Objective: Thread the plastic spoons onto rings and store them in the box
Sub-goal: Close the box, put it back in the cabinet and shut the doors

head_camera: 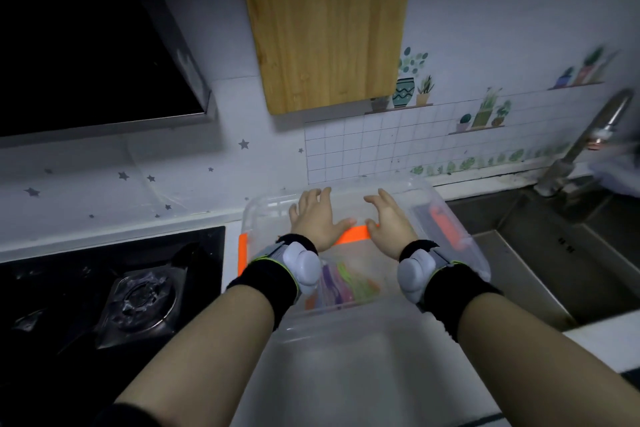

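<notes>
Countertop [363,392], back edge: left hand [320,218] and right hand [389,222] flat, gripping nothing, on box lid [426,198]; I press evenly to seat it.

I have a single view: a wide-angle camera worn on the person's head. It faces forward and steeply down, close over the clear box [363,340] at mid-frame. The tiled wall [363,149] fills the top, the hob [138,295] sits left, the sink [554,253] right. Straight lines bow near the edges.
</notes>
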